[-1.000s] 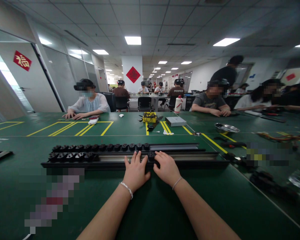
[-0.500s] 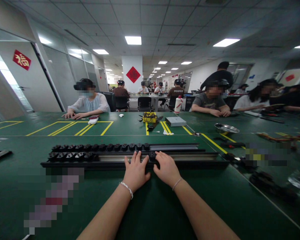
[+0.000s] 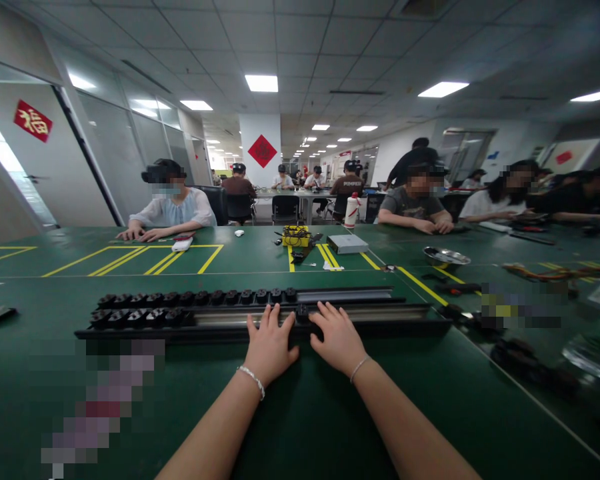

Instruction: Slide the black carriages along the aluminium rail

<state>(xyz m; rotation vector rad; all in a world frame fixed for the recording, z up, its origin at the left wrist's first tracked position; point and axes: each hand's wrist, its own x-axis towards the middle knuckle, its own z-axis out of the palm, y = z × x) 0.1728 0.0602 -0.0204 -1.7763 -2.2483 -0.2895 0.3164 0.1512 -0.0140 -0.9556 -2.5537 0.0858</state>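
Observation:
A long black track (image 3: 380,313) with a shiny metal channel lies crosswise before me. My left hand (image 3: 271,340) rests on it with fingers spread. My right hand (image 3: 339,339) lies farther right on the track, its fingers stretched out and slightly apart. Between my hands a small black block (image 3: 303,312), like a socket module, sits in the channel, close to the right fingertips; whether they touch it I cannot tell. More black modules (image 3: 137,317) fill the track's left end. Behind it, a second track (image 3: 345,294) carries a row of similar modules along its left part.
The green table (image 3: 300,413) bears yellow tape lines. Farther back are a yellow box with cables (image 3: 296,236), a grey box (image 3: 347,244), a bottle (image 3: 351,211) and a metal bowl (image 3: 446,256). Dark tools and wires lie right. Several people sit across the table.
My right hand has moved slightly away from the block, its fingers spreading more. My left hand stays on the track. The view has turned a little to the right.

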